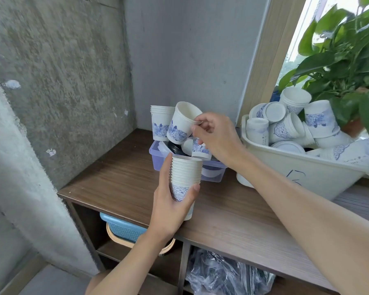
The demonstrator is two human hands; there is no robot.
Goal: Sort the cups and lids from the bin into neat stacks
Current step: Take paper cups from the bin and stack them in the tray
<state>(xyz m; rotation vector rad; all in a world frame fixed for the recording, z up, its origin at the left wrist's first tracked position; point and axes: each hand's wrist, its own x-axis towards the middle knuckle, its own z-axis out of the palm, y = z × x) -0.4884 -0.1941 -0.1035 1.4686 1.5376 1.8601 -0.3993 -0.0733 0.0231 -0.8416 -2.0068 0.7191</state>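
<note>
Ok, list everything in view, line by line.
held cup stack: one, white-blue, in left grip
single cup: one, white-blue, rim pinched by right grip
standing cup stack: one, white-blue, at small bin's far edge
small bin: one, clear purple, on shelf top
large bin: one, cream, right, heaped with loose cups
plant: one, green, far right
basket: one, blue, under shelf top
left grip: one, around held cup stack
right grip: one, at single cup's rim
</note>
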